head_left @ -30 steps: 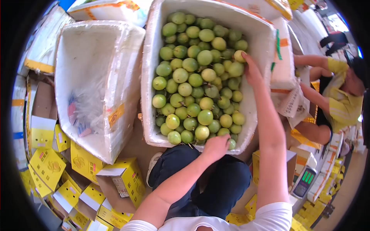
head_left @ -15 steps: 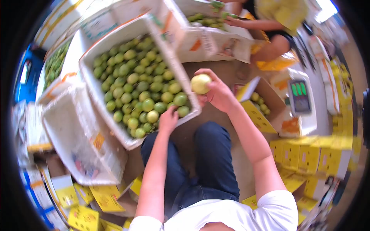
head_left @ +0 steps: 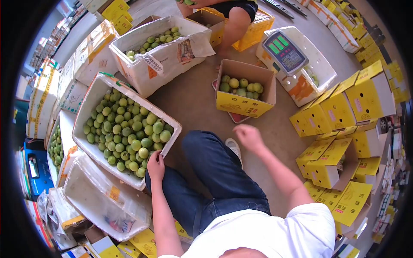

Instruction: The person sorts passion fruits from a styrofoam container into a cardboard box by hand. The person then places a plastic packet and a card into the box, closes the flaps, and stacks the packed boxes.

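Observation:
My left hand [head_left: 156, 167] is at the near right edge of a white foam box [head_left: 174, 134], its fingers curled on the rim. Round green to yellowish fruits [head_left: 124, 129] fill that box, just beyond my fingertips. In front of my right knee, my right hand [head_left: 250, 137] is raised over the floor with its fingers curled in, and no fruit shows in it. Just ahead of it stands an open yellow cardboard box [head_left: 243, 105] with several of the same fruits inside. It rests on a low red-edged platform [head_left: 237, 118], partly hidden beneath it.
A scale display [head_left: 285, 52] stands on a foam box [head_left: 320, 79] at the right. Another foam box [head_left: 150, 79] of fruits lies ahead, near a seated person [head_left: 238, 21]. Yellow cartons [head_left: 344, 103] are stacked at right. An open foam box [head_left: 88, 191] stands at left.
The view has swung to the right. The pale fruit that was in my right hand is gone from it, and that hand is now near the cardboard box. My left hand has drawn back from the fruits to the rim.

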A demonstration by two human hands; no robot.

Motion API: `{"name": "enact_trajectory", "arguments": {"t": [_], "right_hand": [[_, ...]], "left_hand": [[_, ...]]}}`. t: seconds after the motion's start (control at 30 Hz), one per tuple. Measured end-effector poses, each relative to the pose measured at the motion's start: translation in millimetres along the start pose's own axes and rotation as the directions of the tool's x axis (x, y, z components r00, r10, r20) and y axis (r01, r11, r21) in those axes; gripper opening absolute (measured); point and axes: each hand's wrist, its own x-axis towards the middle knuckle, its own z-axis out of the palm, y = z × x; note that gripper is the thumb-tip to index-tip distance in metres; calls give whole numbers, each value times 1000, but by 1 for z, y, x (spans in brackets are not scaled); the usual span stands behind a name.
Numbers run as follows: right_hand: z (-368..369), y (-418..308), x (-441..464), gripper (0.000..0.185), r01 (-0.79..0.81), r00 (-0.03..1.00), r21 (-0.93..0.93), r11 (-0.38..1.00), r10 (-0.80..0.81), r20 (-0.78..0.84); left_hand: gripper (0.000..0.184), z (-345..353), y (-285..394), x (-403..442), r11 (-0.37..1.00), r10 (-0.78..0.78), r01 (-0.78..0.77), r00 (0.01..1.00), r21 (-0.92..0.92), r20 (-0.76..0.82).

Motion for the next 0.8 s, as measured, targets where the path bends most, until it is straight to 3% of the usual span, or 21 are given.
{"name": "enact_trajectory", "arguments": {"t": [0.03,0.07,0.1,0.13,0.17,0.27,0.3,0.37,0.47,0.53,0.6,0.67,0.73,0.8], "right_hand": [[21,3,-22,14,-189,976,209,960,160,146],[40,-2,-44,15,-155,978,148,977,131,161],[67,-3,-64,19,-71,997,81,994,71,-6],[79,-11,-75,22,-175,978,137,975,188,-94],[77,-12,-74,22,-181,975,147,972,197,-99],[69,-11,-60,21,-313,948,230,922,289,132],[69,-8,-56,21,-315,948,233,920,293,127],[70,-1,-48,19,-205,965,155,966,174,195],[63,-1,-37,19,-197,939,53,979,173,299],[66,-2,-35,18,-184,946,40,982,166,278],[71,-7,-37,18,-166,951,28,986,152,270],[76,-14,-45,17,-163,983,70,984,156,97],[73,-26,-50,21,-109,994,55,992,108,18],[67,-48,-48,28,-30,999,27,999,29,36]], "left_hand": [[16,0,1,-4,1000,22,-21,999,21,-25],[16,1,-1,-5,999,33,-33,999,25,-24],[16,2,-7,-6,999,41,-40,999,34,-22],[16,2,-10,-6,998,48,-47,999,44,-20],[16,2,-9,-6,997,55,-54,998,53,-13],[16,-3,-3,-6,995,83,-84,996,62,11],[15,-8,1,-8,990,99,-99,995,102,5],[14,-13,-8,-14,993,80,-76,996,87,-45],[15,-32,-39,-35,978,109,-76,980,194,-165],[15,-48,-58,-65,983,-140,163,962,79,-236],[15,-61,-84,-104,968,-178,218,946,127,-271],[16,-70,-106,-149,942,-265,309,924,132,-276],[17,-79,-111,-197,922,-245,324,911,210,-332],[18,-84,-111,-241,830,-401,518,812,207,-424]]}}
